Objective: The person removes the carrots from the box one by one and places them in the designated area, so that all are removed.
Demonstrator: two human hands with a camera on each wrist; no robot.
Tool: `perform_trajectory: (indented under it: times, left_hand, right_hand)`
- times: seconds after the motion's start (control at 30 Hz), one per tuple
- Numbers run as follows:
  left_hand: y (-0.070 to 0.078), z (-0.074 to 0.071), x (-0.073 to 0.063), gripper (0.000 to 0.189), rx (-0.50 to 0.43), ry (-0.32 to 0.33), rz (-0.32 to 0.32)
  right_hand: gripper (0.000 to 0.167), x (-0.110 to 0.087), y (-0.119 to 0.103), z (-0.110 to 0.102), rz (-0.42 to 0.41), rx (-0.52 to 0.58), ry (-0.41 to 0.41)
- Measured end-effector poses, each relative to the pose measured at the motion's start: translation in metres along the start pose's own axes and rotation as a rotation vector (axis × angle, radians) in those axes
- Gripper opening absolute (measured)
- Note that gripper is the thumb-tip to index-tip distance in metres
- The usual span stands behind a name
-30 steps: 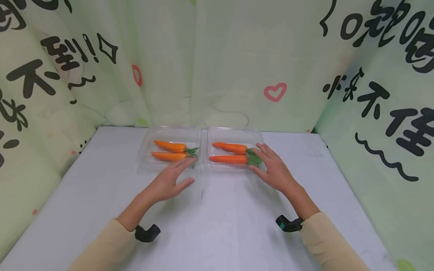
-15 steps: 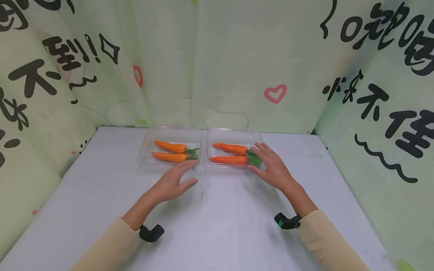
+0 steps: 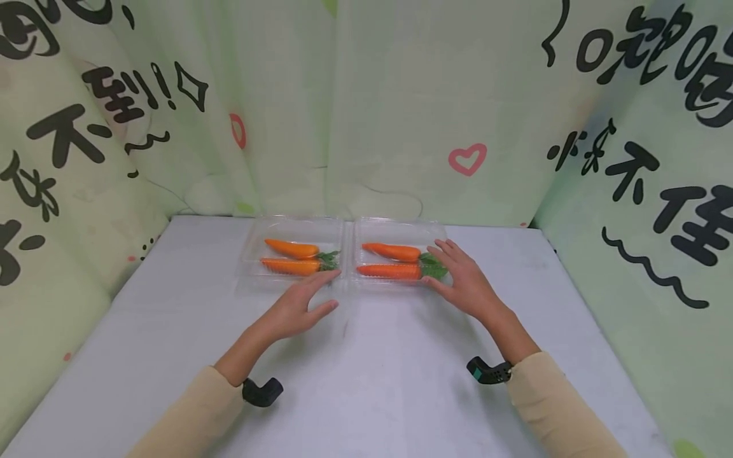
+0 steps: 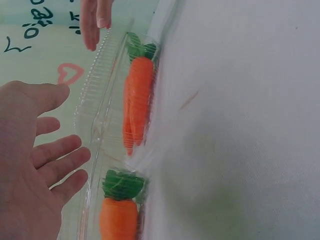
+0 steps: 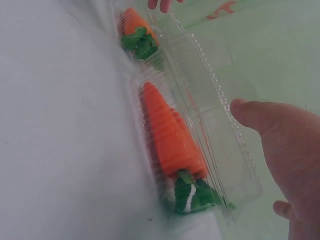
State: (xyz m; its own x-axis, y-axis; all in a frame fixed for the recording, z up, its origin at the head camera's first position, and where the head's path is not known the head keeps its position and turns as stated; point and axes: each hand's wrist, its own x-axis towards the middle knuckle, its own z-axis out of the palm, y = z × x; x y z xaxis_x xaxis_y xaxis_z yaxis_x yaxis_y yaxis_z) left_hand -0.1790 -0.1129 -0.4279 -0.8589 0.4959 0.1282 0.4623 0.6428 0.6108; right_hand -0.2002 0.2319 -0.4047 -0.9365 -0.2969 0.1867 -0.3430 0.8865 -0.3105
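Note:
Two clear plastic boxes stand side by side at the back of the table: a left box and a right box. Two orange carrots with green tops lie in each, one carrot behind another carrot on the left, and likewise a rear carrot and a front carrot on the right. My left hand hovers at the left box's front right corner, fingers extended, thumb apart. Beside the right box's leafy end is my right hand, fingers spread and overlapping the box's edge. Neither hand holds anything.
A white table lies under everything. Pale green curtains with black lettering and red hearts enclose the back and both sides, close behind the boxes. Black wrist devices, one on the left and one on the right, jut inward from the sleeves.
My left hand has drawn slightly right and toward me, its fingertips now lower against the left box's corner. My right hand and the boxes are nearly unchanged; the head view has turned slightly left.

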Motion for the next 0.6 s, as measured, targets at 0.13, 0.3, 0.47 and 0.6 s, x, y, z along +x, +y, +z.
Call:
perform_trajectory:
  times: [0.13,0.3,0.47,0.6]
  left_hand:
    - [0.0012,0.0005,-0.0002,0.061,-0.008,0.001,-0.003]
    - [0.0026,0.001,0.0003,0.06,-0.005,-0.008,-0.011]
    - [0.0025,0.0034,0.0014,0.059,0.001,-0.005,-0.024]
    - [0.001,0.0048,0.0015,0.059,-0.006,-0.001,-0.024]
  right_hand:
    - [0.071,0.0013,0.0026,-0.003,0.014,0.0,-0.017]
    - [0.071,0.0029,0.0041,-0.0005,0.028,0.013,-0.014]
    - [0.07,0.0041,0.0057,0.0026,0.024,0.013,-0.011]
    - [0.069,0.0053,0.0068,0.0048,0.021,0.016,0.002]
